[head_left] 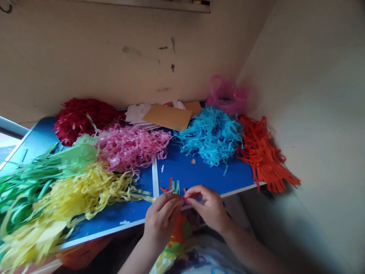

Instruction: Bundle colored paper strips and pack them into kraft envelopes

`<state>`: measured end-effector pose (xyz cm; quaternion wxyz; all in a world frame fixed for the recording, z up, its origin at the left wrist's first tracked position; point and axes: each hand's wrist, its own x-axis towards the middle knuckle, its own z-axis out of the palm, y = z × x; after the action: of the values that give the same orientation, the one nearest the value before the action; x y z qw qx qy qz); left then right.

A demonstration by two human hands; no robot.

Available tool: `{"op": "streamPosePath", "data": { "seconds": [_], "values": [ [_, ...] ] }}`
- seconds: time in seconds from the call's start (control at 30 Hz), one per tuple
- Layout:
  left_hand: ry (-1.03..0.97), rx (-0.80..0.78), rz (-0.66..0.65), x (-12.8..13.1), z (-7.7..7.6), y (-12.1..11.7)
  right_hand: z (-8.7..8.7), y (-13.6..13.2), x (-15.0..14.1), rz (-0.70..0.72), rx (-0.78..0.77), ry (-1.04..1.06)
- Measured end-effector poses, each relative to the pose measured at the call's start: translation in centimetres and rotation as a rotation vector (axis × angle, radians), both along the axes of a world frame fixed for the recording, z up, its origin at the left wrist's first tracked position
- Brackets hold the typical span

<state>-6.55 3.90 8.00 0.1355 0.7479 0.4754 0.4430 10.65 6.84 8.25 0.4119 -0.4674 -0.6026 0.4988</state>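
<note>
A blue table (pixel 182 169) edged in white was set against a beige wall (pixel 114 49) marked with dark smudges, met by a paler wall (pixel 322 95), and was lit by daylight at the far left.

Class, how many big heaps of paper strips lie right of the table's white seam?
2: the blue heap, in front of the pink bag, and the orange-red heap on its right, spilling over the table edge. No other heap shows there.

the single head view looks forward and down from above the near side of the table (pixel 179 161), close over the left hand (pixel 162 213) and right hand (pixel 210 207) at six o'clock, facing the wall (pixel 114 72) at twelve.
</note>
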Motion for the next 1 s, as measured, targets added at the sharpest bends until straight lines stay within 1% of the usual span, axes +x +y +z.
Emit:
{"op": "streamPosePath", "data": {
  "seconds": [0.1, 0.3, 0.47, 0.53, 0.6, 0.7, 0.73, 0.8, 0.9, 0.93, 0.97, 1.0],
  "values": [
    [0.0, 0.012, -0.005, 0.2, -0.2, -0.1, 0.0, -0.3, 0.2, -0.008, 0.036, -0.042],
    [0.007, -0.015, -0.022, 0.2, -0.5, -0.3, -0.5, -0.7, 0.5, -0.027, 0.043, -0.07],
    [0.003, -0.026, -0.021, 0.6, -0.5, -0.1, -0.8, -0.8, 0.6, -0.015, 0.093, -0.093],
    [-0.002, -0.091, -0.024, 0.9, -0.4, 0.0, -0.7, -0.9, 0.5, -0.017, 0.104, -0.109],
    [0.015, -0.193, -0.014, 1.3, -0.4, -0.1, -0.3, -1.0, 0.8, -0.007, 0.136, -0.137],
    [0.083, -0.32, 0.006, 1.2, -0.5, -0.6, -0.5, -1.5, 2.6, 0.03, 0.195, -0.196],
    [0.086, -0.345, 0.003, 0.8, -0.5, -0.8, -0.9, -1.8, 3.6, 0.058, 0.198, -0.228],
    [0.038, -0.387, -0.023, -0.2, -0.7, -1.0, -2.5, -2.5, 6.1, 0.167, 0.162, -0.351],
    [-0.078, -0.405, -0.098, -1.4, -0.7, -0.9, -5.6, -3.4, 9.2, 0.364, 0.08, -0.652],
    [-0.101, -0.403, -0.109, -1.5, -0.4, -0.8, -6.3, -3.6, 9.8, 0.393, 0.057, -0.718],
    [-0.115, -0.415, -0.121, -1.3, -0.1, -0.7, -6.6, -3.8, 10.1, 0.397, 0.038, -0.74],
    [-0.129, -0.441, -0.14, -0.9, 0.3, -0.7, -6.6, -3.8, 10.0, 0.398, 0.022, -0.719]
  ]
}}
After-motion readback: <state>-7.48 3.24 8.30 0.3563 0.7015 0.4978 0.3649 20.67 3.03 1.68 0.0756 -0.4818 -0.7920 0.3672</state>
